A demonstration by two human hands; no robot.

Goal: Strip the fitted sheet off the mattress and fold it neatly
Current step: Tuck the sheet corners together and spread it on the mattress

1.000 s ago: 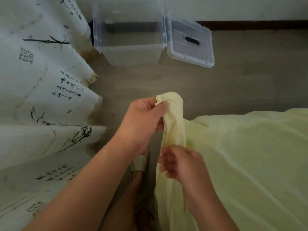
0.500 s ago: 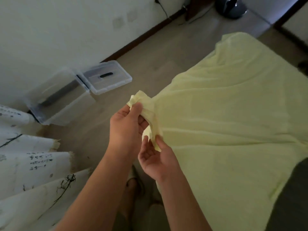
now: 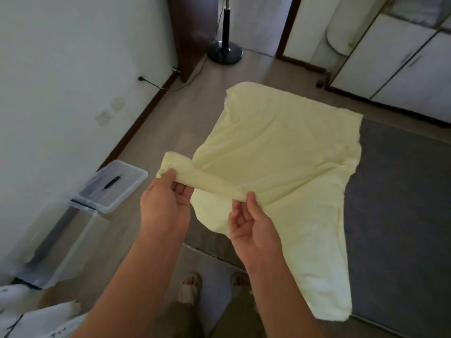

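at the near left corner of the mattress [image 3: 390, 203], the left hand [image 3: 166, 203] pinches the bunched corner of the pale yellow fitted sheet [image 3: 280, 154] between thumb and fingers, and the right hand [image 3: 251, 225] pinches the same rolled edge nearby, the strip taut between them. the rest of the sheet lies spread along the mattress's left edge. on the floor at left stand a clear storage box [image 3: 61, 240] and its lid [image 3: 114, 184].

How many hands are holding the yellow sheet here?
2. The left hand pinches the bunched corner of the sheet; the right hand pinches the same strip further along.
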